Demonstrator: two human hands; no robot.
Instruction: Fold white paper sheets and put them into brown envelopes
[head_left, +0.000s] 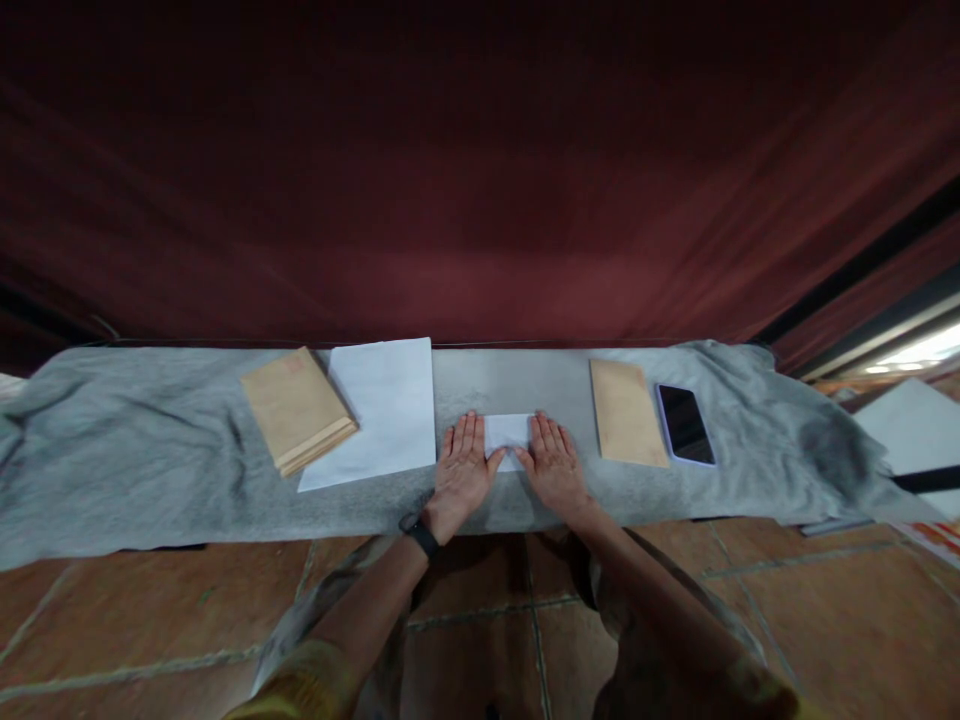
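Evenly, the flat, unclamped left grip (pixel 463 465) and right grip (pixel 556 465) flank a small white rectangular paper (pixel 508 430), thumbs over its near half.

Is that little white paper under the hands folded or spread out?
Apparently folded: the small paper is far smaller than the white sheet. Individual layers aren't clear.

Place: curtained spot, type unclear | red drape (pixel 480 220) | tiled floor (pixel 847 600) | cloth-covered table (pixel 517 375)
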